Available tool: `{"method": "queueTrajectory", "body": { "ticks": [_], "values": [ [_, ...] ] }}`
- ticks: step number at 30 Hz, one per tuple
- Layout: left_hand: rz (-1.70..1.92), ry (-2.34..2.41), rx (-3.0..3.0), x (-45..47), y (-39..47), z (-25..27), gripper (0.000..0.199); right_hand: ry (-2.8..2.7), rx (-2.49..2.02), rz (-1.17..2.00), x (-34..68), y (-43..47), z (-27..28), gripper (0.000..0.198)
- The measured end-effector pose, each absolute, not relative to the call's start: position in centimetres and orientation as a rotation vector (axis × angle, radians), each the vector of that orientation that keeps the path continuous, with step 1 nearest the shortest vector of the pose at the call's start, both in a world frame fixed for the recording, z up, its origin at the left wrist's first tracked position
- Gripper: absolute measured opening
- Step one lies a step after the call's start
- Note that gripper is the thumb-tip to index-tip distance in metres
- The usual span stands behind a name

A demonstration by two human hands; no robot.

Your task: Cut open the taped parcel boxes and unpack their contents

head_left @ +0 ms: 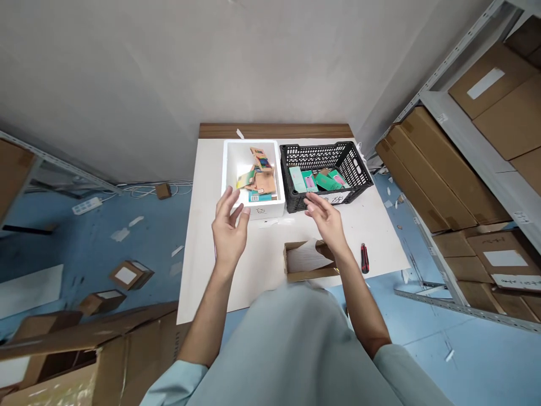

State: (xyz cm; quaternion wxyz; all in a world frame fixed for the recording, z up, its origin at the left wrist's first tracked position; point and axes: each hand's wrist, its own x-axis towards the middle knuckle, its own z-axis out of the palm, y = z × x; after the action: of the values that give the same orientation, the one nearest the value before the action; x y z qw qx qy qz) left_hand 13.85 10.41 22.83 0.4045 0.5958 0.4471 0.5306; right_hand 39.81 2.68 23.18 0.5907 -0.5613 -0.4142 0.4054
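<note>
My left hand (230, 228) is raised in front of the white foam box (226, 163), fingers apart and nothing in them. Inside that box lie several small flat cartons in orange and yellow (264, 181) and a teal one (259, 197). My right hand (325, 220) hovers by the front wall of the black plastic crate (291, 200), its fingers stretched out and holding nothing. Green and pink small boxes (325, 181) fill the crate's bottom. Below my right hand, an open cardboard box (304, 277) has white padding sheet (306, 256) in it.
A red and black utility knife (364, 258) lies on the white table (262, 270) at the right. Shelves with cardboard boxes (439, 169) stand to the right. On the blue floor at the left are small cartons (131, 274) and a power strip (87, 206); a large carton (139, 355) sits lower left.
</note>
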Motion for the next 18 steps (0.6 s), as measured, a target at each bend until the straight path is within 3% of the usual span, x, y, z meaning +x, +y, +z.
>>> {"method": "queueTrajectory", "body": {
  "ticks": [8, 12, 18],
  "values": [
    [0.657, 1.316, 1.318, 14.1, 1.8, 11.4, 0.072, -0.761, -1.730, 0.953, 49.8, -7.2, 15.9, 0.055],
    [0.418, 1.325, 1.194, 15.3, -2.3, 8.4, 0.083, -0.698, -1.825, 1.091, 51.1, -12.2, 12.4, 0.049],
    [0.383, 1.365, 0.903, 18.2, -3.2, 6.2, 0.082, -0.542, -1.870, 1.387, 51.6, -14.1, 5.7, 0.067]
  ]
}}
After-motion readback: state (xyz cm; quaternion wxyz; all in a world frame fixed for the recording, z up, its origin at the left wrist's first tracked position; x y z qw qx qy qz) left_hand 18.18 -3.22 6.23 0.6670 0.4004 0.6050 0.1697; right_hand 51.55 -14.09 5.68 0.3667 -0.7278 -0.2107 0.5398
